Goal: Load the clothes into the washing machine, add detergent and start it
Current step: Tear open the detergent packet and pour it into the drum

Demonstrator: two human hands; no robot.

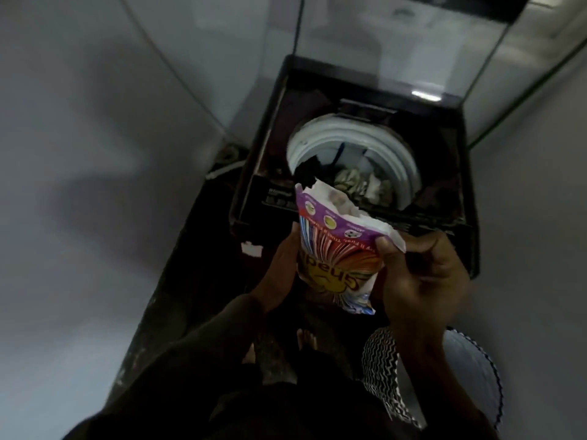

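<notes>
The soap bag (336, 249) is held up between both hands, just in front of the washing machine (349, 160). Its top is torn open and points at the machine. The left hand (282, 274) holds the left side of the bag, with its fingers hidden behind it. The right hand (419, 277) pinches the right top corner of the bag with curled fingers.

Past the hands, the machine's lid (365, 58) stands open. Clothes (355, 182) lie inside the white tub (317, 138).

The floor (197, 265) under the hands is dark. Bare feet (305, 339) stand on it below the bag. A basket (470, 369) with a zigzag cloth (381, 366) on it sits under the right hand. Pale walls (95, 154) close in on both sides.
</notes>
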